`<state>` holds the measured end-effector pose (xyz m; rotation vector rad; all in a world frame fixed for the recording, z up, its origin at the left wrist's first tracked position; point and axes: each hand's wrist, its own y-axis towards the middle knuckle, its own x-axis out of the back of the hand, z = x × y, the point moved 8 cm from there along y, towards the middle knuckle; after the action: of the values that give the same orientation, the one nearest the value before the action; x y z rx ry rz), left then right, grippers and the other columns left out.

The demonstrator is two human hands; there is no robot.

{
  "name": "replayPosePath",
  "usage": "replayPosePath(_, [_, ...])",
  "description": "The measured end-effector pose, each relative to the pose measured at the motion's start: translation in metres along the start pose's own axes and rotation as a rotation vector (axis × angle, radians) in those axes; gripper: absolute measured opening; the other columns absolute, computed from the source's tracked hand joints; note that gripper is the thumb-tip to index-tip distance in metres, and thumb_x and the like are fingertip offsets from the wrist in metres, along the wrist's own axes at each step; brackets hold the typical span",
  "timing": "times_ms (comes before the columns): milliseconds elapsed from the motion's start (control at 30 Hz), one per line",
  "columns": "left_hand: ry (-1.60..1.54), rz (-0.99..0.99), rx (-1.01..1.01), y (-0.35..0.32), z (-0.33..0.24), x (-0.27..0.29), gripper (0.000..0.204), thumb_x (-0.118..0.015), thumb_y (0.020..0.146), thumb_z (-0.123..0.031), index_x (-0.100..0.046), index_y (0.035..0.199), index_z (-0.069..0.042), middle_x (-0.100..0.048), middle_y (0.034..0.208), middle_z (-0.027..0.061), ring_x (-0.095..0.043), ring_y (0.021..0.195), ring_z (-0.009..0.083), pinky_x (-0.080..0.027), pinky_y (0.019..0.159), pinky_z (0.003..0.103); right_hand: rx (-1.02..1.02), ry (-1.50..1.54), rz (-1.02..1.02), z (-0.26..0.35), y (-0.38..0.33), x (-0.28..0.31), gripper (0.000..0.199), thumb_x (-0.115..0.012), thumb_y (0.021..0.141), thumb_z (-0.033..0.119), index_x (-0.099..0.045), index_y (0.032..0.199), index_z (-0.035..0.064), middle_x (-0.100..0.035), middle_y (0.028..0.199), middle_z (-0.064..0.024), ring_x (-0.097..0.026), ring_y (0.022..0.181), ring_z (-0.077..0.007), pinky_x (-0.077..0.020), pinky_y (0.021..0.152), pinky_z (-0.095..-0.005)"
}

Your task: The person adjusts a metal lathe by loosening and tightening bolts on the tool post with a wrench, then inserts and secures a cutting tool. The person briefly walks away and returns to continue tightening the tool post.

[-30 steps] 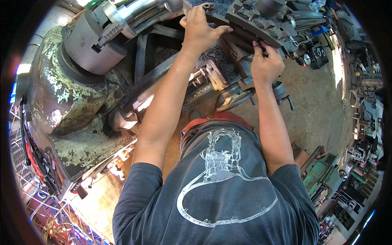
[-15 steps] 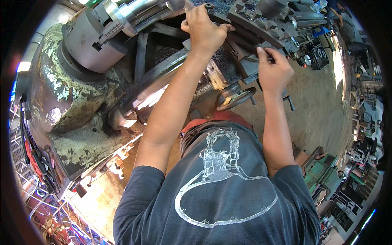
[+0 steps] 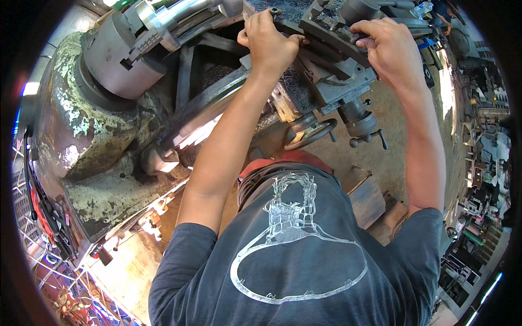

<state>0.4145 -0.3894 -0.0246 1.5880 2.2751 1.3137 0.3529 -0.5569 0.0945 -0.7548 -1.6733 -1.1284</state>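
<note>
The left hand (image 3: 267,39) is closed on a tool (image 3: 287,24) beside the tool post (image 3: 331,41); the right hand (image 3: 390,50) is clamped on the post's handle (image 3: 360,38), best turned steadily.

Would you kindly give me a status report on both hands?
Left hand closed on lathe carriage. Right hand gripping its top. Handwheel below, untouched.

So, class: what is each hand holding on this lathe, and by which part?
The left hand closes around a dark metal bar on the carriage, near its end. The right hand grips the carriage's upper edge.
</note>
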Motion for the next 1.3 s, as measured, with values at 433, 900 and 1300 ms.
replayPosePath(433, [-0.055, 0.091, 0.038, 0.0, 0.004, -0.006, 0.077, -0.091, 0.058, -0.027, -0.055, 0.119, 0.004, -0.057, 0.119, 0.0172, -0.048, 0.119, 0.0316, -0.025, 0.098, 0.048, 0.099, -0.009, 0.044, 0.001, 0.009, 0.002, 0.027, -0.068, 0.088, 0.028, -0.063, 0.088, 0.0007, -0.063, 0.081, -0.0168, -0.061, 0.082, -0.0373, -0.0466, 0.072, -0.0456])
replayPosePath(900, [-0.053, 0.074, 0.011, 0.001, 0.001, -0.003, 0.076, -0.092, 0.057, -0.026, -0.056, 0.117, 0.003, -0.058, 0.115, 0.0164, -0.05, 0.117, 0.0323, -0.026, 0.096, 0.047, 0.117, -0.015, 0.164, -0.006, 0.017, -0.008, 0.028, -0.07, 0.086, 0.029, -0.066, 0.085, 0.0012, -0.064, 0.077, -0.0156, -0.063, 0.077, -0.0379, -0.0478, 0.067, -0.045])
replayPosePath(1300, [-0.042, 0.085, 0.027, -0.006, 0.0, -0.002, 0.076, -0.091, 0.058, -0.025, -0.055, 0.119, 0.004, -0.058, 0.116, 0.0167, -0.049, 0.118, 0.0314, -0.025, 0.097, 0.046, 0.22, 0.042, -0.006, 0.008, 0.009, 0.01, 0.029, -0.068, 0.088, 0.032, -0.065, 0.084, 0.0026, -0.065, 0.079, -0.0161, -0.063, 0.079, -0.0386, -0.0484, 0.068, -0.0462])
